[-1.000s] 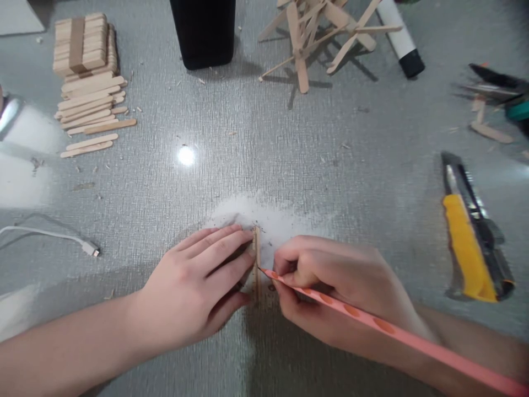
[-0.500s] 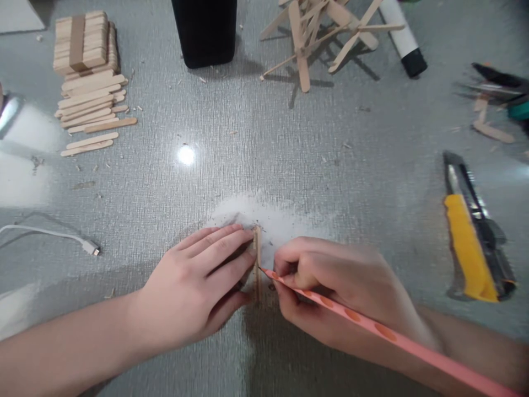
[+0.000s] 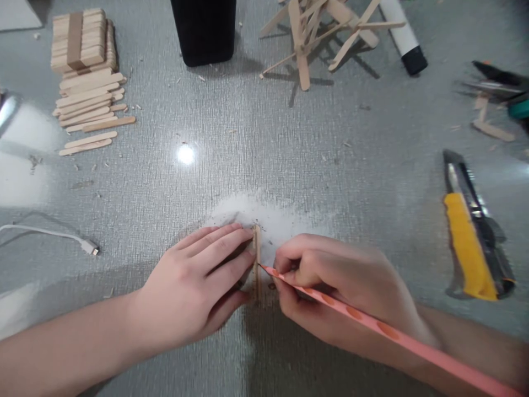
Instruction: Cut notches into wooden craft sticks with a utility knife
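A narrow wooden craft stick [image 3: 258, 242] stands lengthwise away from me on the grey table, with what looks like a second strip close along its left side. My left hand [image 3: 198, 275] lies over the table with its fingers stretched out, and the fingertips and thumb press against the stick's left side. Pinched in my right hand [image 3: 322, 281] is a pink pencil [image 3: 367, 322] with orange oval spots. Its dark point touches the stick near the middle. The stick's left edge is partly hidden by my fingertips.
Banded craft sticks [image 3: 78, 41] and loose ones [image 3: 86, 107] lie at the left. Behind are a black container [image 3: 204, 33], a glued stick structure [image 3: 303, 60] and a white tube [image 3: 403, 36]. A yellow utility knife [image 3: 469, 242] lies right, a white cable [image 3: 61, 233] left. White powder [image 3: 248, 204] dusts the table.
The pencil point and my right hand have shifted very slightly away from me along the stick. My left hand stays in place.
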A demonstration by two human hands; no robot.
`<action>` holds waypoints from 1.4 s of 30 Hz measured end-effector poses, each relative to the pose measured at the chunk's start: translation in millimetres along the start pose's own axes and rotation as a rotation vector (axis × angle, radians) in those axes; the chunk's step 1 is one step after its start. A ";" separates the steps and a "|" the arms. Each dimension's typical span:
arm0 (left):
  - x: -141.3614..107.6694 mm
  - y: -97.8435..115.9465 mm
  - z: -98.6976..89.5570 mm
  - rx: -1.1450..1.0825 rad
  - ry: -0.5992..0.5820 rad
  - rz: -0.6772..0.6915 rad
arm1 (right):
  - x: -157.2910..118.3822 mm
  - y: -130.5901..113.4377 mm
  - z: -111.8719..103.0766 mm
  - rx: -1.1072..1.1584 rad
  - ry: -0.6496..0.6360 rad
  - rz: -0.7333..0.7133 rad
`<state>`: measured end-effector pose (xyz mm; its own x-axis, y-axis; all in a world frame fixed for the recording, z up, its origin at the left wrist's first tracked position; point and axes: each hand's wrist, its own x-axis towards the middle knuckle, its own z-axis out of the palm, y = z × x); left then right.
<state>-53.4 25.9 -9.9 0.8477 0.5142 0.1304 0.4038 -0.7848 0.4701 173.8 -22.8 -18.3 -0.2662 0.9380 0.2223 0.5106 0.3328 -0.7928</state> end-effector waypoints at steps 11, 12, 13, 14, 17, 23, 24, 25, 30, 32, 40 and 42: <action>0.1 -0.1 -0.5 -0.009 -0.003 -0.002 | -0.6 -0.4 0.1 0.035 -0.036 -0.010; -0.2 0.1 -0.8 -0.009 -0.004 -0.002 | -0.5 -0.2 0.0 0.031 -0.037 -0.013; -0.4 0.5 -1.1 -0.010 -0.004 -0.002 | -0.4 0.0 -0.1 0.025 -0.036 -0.015; -0.4 0.8 -1.4 -0.011 -0.003 -0.003 | -0.2 0.1 -0.1 0.019 -0.034 -0.015; 0.2 1.1 -1.3 -0.009 -0.006 -0.009 | -0.1 -0.2 0.2 0.024 -0.030 -0.002; 1.4 0.0 -0.2 -0.002 0.004 -0.003 | -0.2 -1.2 0.1 0.016 -0.026 -0.007; 1.1 0.2 -0.3 -0.003 0.004 -0.002 | 0.1 -1.3 0.1 0.013 -0.028 -0.008; 0.8 0.4 -0.6 -0.005 0.003 -0.004 | 0.4 -1.3 0.1 0.012 -0.028 -0.008; 0.5 0.7 -0.8 -0.019 0.002 -0.004 | 1.4 -1.5 0.6 0.007 0.000 0.007; 0.7 0.4 -0.7 -0.022 0.002 -0.004 | 0.9 -1.8 0.6 0.006 0.008 0.016; 0.9 1.3 -2.1 -0.018 0.011 -0.005 | -0.5 -1.8 1.7 0.002 0.010 0.019; 0.9 1.3 -1.8 -0.016 0.010 -0.002 | -0.2 -1.6 2.1 0.006 0.004 0.017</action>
<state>-52.7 25.9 -7.5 0.8434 0.5193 0.1377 0.4001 -0.7782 0.4841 171.3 -23.7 -18.2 -0.2541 0.9439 0.2107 0.5100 0.3159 -0.8001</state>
